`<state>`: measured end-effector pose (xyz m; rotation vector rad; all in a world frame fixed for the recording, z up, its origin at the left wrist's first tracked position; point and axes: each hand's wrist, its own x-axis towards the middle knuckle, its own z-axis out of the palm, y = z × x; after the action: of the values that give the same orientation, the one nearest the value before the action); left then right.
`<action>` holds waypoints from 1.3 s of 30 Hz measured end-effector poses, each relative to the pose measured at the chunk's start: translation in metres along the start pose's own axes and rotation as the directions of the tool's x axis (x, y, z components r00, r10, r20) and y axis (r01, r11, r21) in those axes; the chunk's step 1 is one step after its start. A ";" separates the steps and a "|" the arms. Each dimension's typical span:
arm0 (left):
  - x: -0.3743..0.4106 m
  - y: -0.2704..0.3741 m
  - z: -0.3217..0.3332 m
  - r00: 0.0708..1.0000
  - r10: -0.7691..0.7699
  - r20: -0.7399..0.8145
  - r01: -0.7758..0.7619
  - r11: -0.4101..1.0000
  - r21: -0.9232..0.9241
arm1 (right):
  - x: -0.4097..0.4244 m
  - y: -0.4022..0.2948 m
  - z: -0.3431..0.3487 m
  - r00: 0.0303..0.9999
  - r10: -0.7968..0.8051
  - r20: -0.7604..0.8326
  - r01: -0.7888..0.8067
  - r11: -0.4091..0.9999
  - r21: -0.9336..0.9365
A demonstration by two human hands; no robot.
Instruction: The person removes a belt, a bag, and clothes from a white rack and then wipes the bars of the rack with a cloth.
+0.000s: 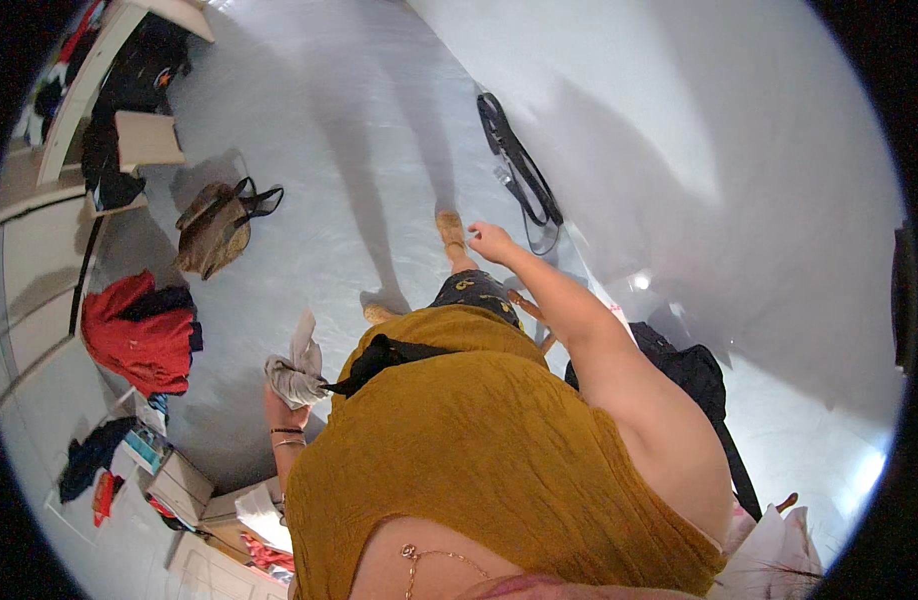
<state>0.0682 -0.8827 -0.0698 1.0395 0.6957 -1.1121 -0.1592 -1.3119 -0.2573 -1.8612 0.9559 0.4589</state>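
Observation:
My left hand [286, 411] is low at my left side, gripping a crumpled light grey cloth [297, 379] whose pale end sticks upward. Two bands circle that wrist. My right hand [492, 243] hangs in the air in front of me, its fingers loosely bent and slightly apart, with nothing visible in it. Just beyond it, in the picture, is a tan shoe [451, 229] on my foot. A second tan shoe [380, 313] shows partly past the mustard top [459, 420]. A black fabric tie [384, 360] crosses my waist, its end close to the grey cloth.
Black straps [515, 157] lie along the right wall. A brown bag [215, 229] with black handles sits on the floor at left. Behind it are a red jacket [140, 334] and open cabinet doors [149, 140]. A black bag [684, 367] is by my right arm.

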 end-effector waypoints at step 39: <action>-0.134 -0.048 -0.373 0.410 -0.259 -0.874 -0.679 0.554 -0.482 | 0.227 -0.592 0.506 0.150 -0.140 0.979 0.984 -0.078 -0.162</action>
<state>-0.0053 -0.4921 -0.1115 0.7676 1.6786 0.2980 0.4872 -0.8243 -0.3003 -2.3262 -1.3718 1.0803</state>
